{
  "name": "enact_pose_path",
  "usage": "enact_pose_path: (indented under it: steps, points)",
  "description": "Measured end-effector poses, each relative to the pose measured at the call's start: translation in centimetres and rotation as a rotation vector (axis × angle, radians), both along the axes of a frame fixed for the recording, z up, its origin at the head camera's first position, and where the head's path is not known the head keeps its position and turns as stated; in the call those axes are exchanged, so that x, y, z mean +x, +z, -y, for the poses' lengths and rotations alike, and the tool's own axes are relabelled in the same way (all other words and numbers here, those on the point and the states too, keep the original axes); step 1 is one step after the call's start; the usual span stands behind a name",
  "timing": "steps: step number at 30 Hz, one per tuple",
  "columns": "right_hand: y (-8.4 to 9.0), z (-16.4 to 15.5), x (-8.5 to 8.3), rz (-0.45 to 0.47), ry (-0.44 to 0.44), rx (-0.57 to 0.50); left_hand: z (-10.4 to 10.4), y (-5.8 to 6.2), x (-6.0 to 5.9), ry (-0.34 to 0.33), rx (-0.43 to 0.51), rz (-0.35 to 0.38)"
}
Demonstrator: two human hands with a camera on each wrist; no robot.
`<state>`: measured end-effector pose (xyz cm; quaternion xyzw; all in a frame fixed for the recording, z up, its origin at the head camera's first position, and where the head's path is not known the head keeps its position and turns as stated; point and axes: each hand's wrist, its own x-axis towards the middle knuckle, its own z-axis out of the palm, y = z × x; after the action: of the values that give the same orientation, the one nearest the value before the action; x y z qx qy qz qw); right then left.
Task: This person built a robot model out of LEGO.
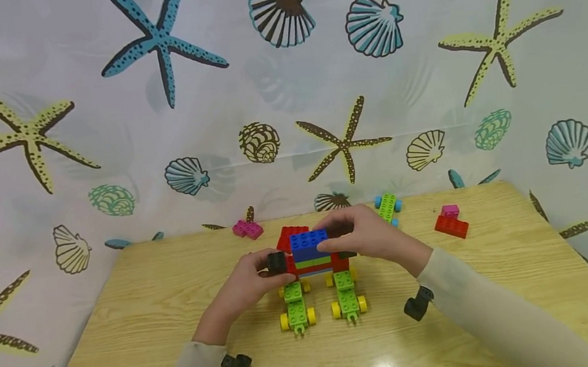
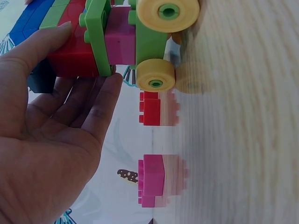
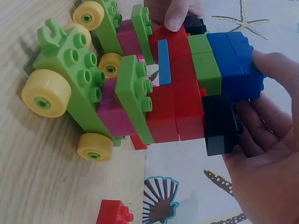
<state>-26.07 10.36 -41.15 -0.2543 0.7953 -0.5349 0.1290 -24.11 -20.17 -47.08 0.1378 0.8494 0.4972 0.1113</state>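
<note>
A toy-block build (image 1: 312, 261) stands mid-table: red body, green layer, blue block (image 1: 308, 242) on top, set on two green chassis (image 1: 348, 297) with yellow wheels. My left hand (image 1: 268, 267) pinches a black block (image 1: 276, 263) against the build's left side; in the left wrist view the left hand (image 2: 88, 60) has its thumb and fingers either side of the red body (image 2: 74, 56). My right hand (image 1: 334, 237) grips the build from the right. In the right wrist view its fingers (image 3: 275, 70) wrap the blue block (image 3: 236, 60) above another black block (image 3: 219, 123).
Loose pieces lie at the back of the wooden table (image 1: 123, 330): a pink block (image 1: 247, 229), a green chassis with blue wheels (image 1: 388, 205), and a red block (image 1: 451, 226) with a pink one on it. A seashell-print curtain (image 1: 95, 110) closes off the back and sides.
</note>
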Motion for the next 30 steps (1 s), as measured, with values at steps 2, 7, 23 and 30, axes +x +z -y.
enact_pose_path:
  steps: [2,7,23,30]
  points:
    - [-0.07,-0.01,0.02,-0.008,0.003,-0.003,-0.01,0.02,0.02,0.003,-0.005,-0.002]
    - [-0.29,0.05,0.01,-0.021,0.000,-0.008,0.01,0.00,0.03,0.002,-0.010,-0.006]
    - [-0.78,0.12,0.16,-0.019,-0.013,-0.022,0.06,-0.03,-0.01,-0.002,-0.014,-0.006]
    - [-0.92,0.10,0.40,-0.029,-0.032,-0.005,0.11,-0.04,-0.03,-0.016,-0.008,-0.010]
